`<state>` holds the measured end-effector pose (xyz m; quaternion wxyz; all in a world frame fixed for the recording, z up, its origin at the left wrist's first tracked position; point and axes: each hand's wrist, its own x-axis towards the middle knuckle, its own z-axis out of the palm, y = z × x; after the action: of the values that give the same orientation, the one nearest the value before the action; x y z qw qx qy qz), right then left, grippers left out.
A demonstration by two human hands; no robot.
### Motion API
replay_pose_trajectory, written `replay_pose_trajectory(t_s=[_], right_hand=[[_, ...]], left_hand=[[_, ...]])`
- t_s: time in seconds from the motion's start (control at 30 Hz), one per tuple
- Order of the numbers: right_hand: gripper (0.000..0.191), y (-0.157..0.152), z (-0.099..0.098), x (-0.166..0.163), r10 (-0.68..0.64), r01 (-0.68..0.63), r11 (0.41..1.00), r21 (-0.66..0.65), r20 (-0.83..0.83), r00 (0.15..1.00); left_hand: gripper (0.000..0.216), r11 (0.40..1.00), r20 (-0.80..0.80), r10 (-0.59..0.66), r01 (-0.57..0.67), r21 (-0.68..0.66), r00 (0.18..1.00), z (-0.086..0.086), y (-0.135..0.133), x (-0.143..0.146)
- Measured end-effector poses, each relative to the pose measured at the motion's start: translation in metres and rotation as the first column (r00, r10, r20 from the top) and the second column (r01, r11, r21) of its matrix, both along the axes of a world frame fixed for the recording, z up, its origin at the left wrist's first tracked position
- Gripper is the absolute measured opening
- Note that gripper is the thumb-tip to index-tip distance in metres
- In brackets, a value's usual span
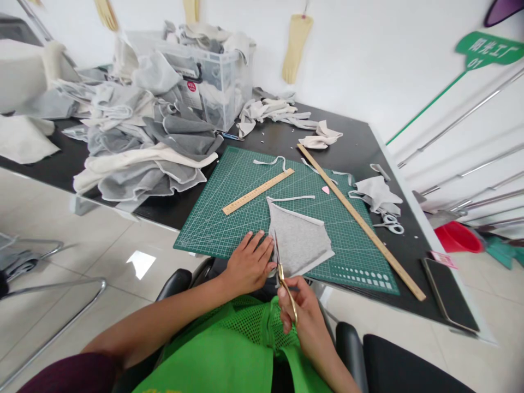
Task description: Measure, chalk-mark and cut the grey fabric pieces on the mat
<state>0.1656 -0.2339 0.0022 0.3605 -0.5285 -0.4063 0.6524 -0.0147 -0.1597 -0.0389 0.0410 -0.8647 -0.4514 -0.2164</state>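
A piece of grey fabric lies on the green cutting mat near the front edge. My right hand grips gold-handled scissors, fingers in the loops. Their blades point away from me along the fabric's left edge, and I cannot tell whether they are fully closed. To the left, my left hand lies flat with fingers spread, its fingertips at the fabric's left edge beside the blades. A thin strip of fabric extends from the piece's top corner.
A short wooden ruler and a long one lie on the mat, with pink chalk between. Grey-handled scissors, fabric scraps and a phone are at right. Piled cloth and a clear bin stand left.
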Motion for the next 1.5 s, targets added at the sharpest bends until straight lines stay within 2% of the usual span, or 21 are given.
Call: replay_pose_trajectory(t_s=[0.47,0.87,1.03,1.5], right_hand=[[0.040,-0.002,0.005,0.001,0.034,-0.034,0.999,0.001,0.045,0.998],[0.035,0.000,-0.003,0.000,-0.052,0.050,0.998,-0.035,-0.066,0.996],[0.033,0.001,-0.006,-0.001,-0.033,0.033,0.999,0.001,-0.004,0.999],[0.035,0.005,-0.005,-0.007,-0.038,0.039,0.999,0.029,-0.017,0.999]], left_hand=[[0.053,1.000,-0.006,-0.002,0.002,-0.006,1.000,0.001,0.000,0.000],[0.051,1.000,0.014,-0.008,0.008,-0.010,1.000,0.000,0.000,0.000],[0.051,1.000,0.010,-0.015,0.015,-0.014,1.000,0.000,0.001,0.000],[0.049,1.000,0.020,-0.005,0.005,-0.008,1.000,0.002,0.001,0.000]])
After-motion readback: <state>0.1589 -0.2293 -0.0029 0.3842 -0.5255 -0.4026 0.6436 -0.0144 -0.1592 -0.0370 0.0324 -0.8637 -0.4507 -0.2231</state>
